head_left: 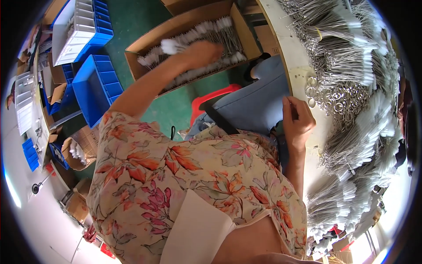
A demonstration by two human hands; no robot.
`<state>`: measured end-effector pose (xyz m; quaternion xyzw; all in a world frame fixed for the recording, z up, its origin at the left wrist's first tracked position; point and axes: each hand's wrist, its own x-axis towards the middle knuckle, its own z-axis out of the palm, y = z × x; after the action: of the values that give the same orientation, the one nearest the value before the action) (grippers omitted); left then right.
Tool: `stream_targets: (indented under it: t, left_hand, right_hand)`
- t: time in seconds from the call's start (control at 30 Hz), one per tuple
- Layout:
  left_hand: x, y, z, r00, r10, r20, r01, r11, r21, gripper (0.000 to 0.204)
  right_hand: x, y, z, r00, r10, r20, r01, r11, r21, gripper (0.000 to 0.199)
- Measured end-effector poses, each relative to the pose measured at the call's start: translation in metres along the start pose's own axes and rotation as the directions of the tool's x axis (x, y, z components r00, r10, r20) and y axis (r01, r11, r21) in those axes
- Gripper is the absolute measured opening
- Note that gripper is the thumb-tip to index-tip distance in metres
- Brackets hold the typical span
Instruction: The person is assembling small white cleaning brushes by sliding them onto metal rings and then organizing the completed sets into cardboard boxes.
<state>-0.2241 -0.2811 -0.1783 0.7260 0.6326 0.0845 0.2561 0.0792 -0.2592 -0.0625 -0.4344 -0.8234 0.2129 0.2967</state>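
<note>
My left hand (205, 54) reaches into a long cardboard box (132, 66) on the far side, its back turned up and its fingers mostly hidden. A bundle of small wire-handled brushes with white bristles (172, 46) sticks out sideways from it, and the hand appears closed around the stems. Rows of similar brushes (211, 27) fill the box. My right hand (299, 119) hovers by the table's edge, loosely curled, with thumb and forefinger close together and nothing visible in them. Beside it on the white table (317, 125) lie heaps of wire brushes (347, 57) with looped ends.
Blue bins (97, 88) and a white bin (74, 31) stand at the left. A red plastic stool (211, 97) is by my legs. An open carton (81, 147) with white items sits lower left. The table's curved edge runs along my right.
</note>
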Motion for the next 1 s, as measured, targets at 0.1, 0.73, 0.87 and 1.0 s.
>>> stream_targets:
  t: [0.1,0.73,0.87,1.0]
  left_hand:
    - [0.005,-0.015,0.062,0.946,-0.105,0.306,0.077,0.992,0.103,0.022]
    - [-0.081,-0.177,0.202,0.489,-0.663,0.568,0.348,0.745,0.569,0.028]
    - [-0.072,-0.18,0.2,0.286,-0.647,0.707,0.192,0.762,0.619,0.026]
    - [-0.094,-0.229,0.287,0.887,-0.448,0.107,0.299,0.736,0.608,0.025]
  right_hand:
    - [0.001,-0.008,-0.002,0.999,-0.034,0.025,0.035,0.997,-0.068,0.008]
    - [0.002,-0.018,0.006,0.995,-0.019,0.094,0.039,0.975,-0.219,0.006]
    - [0.004,-0.024,0.006,0.994,0.006,0.112,0.021,0.971,-0.239,0.005]
    - [0.004,-0.023,0.006,0.992,0.052,0.119,-0.022,0.971,-0.237,0.004]
